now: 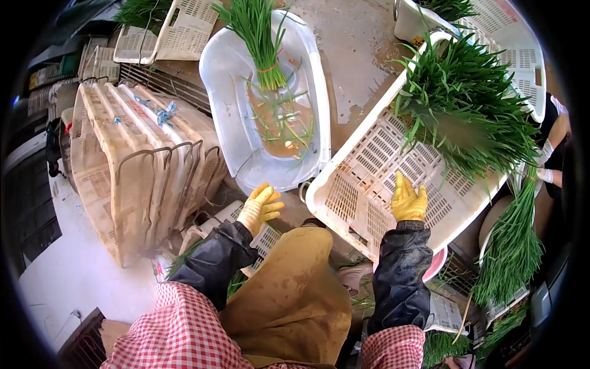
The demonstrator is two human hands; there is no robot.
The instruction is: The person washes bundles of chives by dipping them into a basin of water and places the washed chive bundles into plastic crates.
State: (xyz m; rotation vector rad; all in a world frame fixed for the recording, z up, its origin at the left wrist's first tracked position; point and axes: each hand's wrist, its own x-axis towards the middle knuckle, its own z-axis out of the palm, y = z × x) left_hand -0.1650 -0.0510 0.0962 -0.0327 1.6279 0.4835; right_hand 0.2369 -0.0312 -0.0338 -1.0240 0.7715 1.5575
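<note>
Nothing is seen gripped: the yellow-gloved left hand is held loosely parted beside the near edge of a translucent oval plastic tub; the yellow-gloved right hand is spread over the near end of a white slotted plastic crate. One tied green-stalk bundle is already laid at the tub's far edge; a leafy green heap is left at the crate's far end.
</note>
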